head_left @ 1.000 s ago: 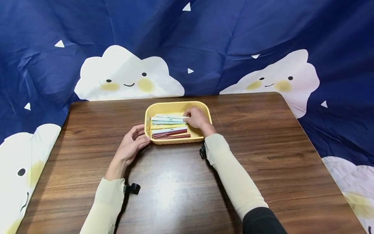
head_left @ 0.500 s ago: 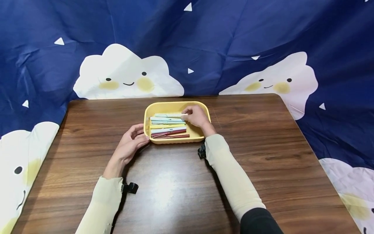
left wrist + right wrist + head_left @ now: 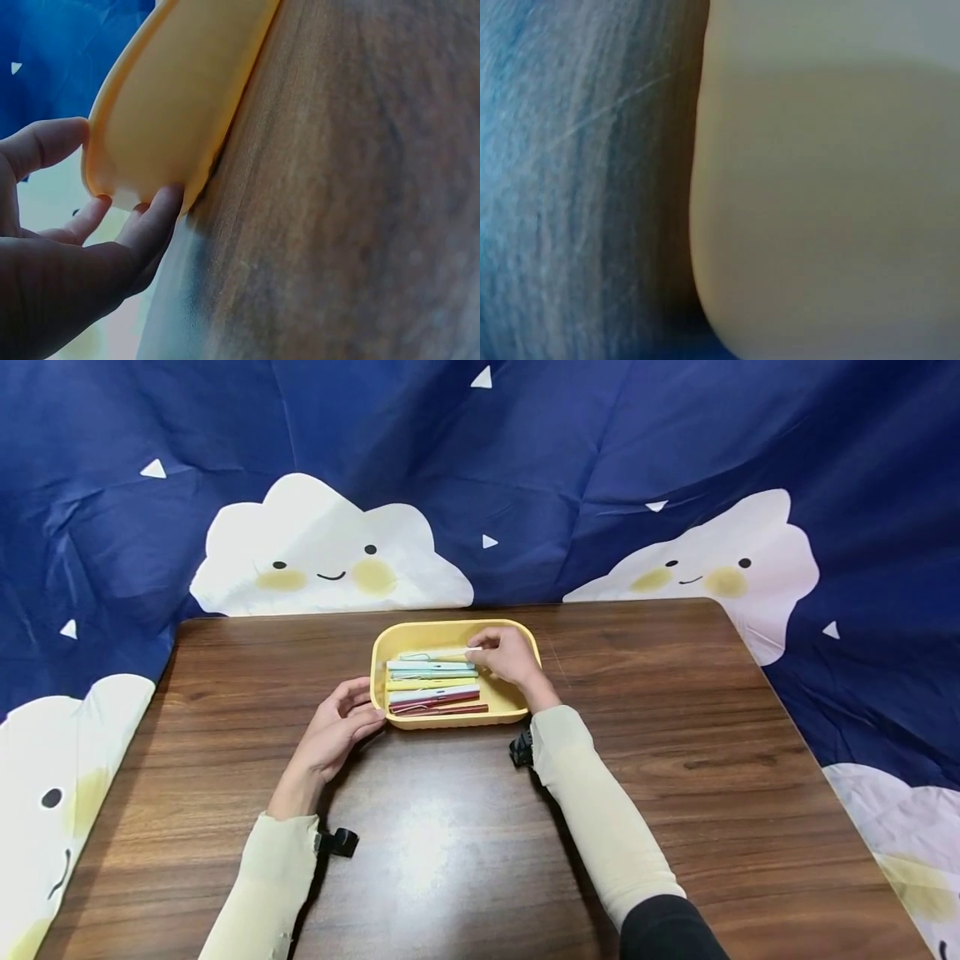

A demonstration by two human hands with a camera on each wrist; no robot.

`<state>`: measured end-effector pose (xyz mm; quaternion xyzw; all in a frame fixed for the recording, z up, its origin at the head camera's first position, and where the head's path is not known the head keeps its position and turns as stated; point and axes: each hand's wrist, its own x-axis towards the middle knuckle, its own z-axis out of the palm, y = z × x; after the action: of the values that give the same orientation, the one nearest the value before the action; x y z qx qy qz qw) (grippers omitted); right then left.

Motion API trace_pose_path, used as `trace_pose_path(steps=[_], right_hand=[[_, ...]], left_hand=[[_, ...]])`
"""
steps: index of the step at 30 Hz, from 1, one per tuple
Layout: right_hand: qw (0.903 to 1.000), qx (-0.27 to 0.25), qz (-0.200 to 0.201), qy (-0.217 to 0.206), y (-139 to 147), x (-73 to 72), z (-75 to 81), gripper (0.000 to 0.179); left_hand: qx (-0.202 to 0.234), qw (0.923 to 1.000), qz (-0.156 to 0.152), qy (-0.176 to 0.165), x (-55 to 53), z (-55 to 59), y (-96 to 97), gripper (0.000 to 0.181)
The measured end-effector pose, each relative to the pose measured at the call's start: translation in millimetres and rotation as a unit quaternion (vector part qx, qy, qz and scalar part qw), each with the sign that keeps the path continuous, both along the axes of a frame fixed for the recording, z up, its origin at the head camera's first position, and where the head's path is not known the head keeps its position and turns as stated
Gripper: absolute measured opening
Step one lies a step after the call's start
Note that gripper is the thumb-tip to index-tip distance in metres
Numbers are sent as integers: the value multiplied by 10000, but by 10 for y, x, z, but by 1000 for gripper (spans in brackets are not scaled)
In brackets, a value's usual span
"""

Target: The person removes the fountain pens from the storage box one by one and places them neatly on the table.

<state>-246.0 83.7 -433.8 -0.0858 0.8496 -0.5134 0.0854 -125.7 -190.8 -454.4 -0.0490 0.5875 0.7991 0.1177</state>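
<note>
A yellow plastic tray (image 3: 450,724) stands near the back of the table, with several slim capped pens (image 3: 432,685) lying side by side in it. They are white, pale blue, green, yellow and dark red. My right hand (image 3: 510,657) reaches in over the right side. Its thumb and finger pinch the right end of a whitish pen (image 3: 427,656) at the back of the row. My left hand (image 3: 330,735) touches the tray's left end with spread fingertips; the left wrist view shows fingers (image 3: 161,214) against the yellow wall. The right wrist view shows only the tray's outer wall (image 3: 817,187).
The brown wooden table (image 3: 660,760) extends on both sides of the tray and toward me. A dark blue cloth (image 3: 525,460) with white clouds hangs behind the table and along its sides. Black wrist cameras (image 3: 343,842) sit on both sleeves.
My right hand has shifted slightly back, and the whitish pen's right end has come up a little with it. The left hand stays at the tray's left end.
</note>
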Motion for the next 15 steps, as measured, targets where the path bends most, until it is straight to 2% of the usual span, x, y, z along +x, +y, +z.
trace_pose_path(steps=[11,15], right_hand=[[9990,-430,-99,-44,35,36,36,15],[9993,-332,-151,111,40,56,81,14]], left_hand=[[-33,9999,45,-103,0,15,9,65],[-25,9999,50,-105,3,13,7,66]])
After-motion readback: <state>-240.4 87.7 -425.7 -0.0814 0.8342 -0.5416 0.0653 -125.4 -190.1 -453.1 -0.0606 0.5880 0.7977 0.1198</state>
